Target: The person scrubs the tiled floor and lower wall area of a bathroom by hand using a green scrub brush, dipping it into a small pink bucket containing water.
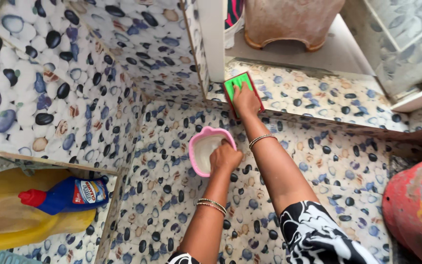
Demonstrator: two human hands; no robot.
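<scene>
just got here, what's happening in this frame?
A person is at work on a pebble-patterned tiled floor. The right hand presses a green scrub pad flat on the tiled step by a white post. The left hand grips the rim of a pink bowl on the floor, with pale liquid inside. A blue bottle with a red cap lies at lower left on a yellow container.

1. A green scrubbing pad (236, 84) with a red edge is lying flat against the pebble-patterned step, pressed beneath the fingers of the right hand (245, 100), just beside the white post.
2. A pink scoop (205, 149) with a pale inside is tilting over the pebble floor, its rim gripped by the left hand (225, 157).
</scene>
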